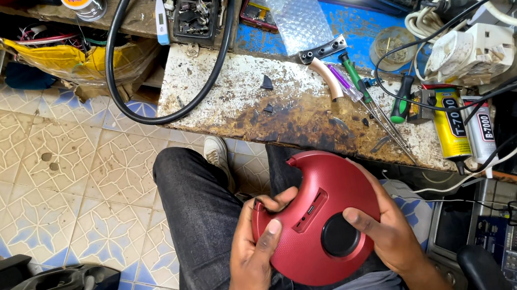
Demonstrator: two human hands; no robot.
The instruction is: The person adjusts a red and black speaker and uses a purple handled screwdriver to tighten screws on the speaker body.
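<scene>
1. Red round speaker (318,219) sits over lap, held betw. both hands, just below table (242,91) edge.
2. Left hand (255,255) clamped on its left rim, thumb on front.
3. Right hand (387,232) clamped on right rim, thumb by black round dial (340,234).
4. Screwdrivers (363,95) lie on table.

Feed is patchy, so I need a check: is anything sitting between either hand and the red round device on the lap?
Nothing visible does. Both hands are already on the red round device: the left hand grips its left edge with the thumb on top, and the right hand holds its right side, thumb beside the black circular part.
</scene>
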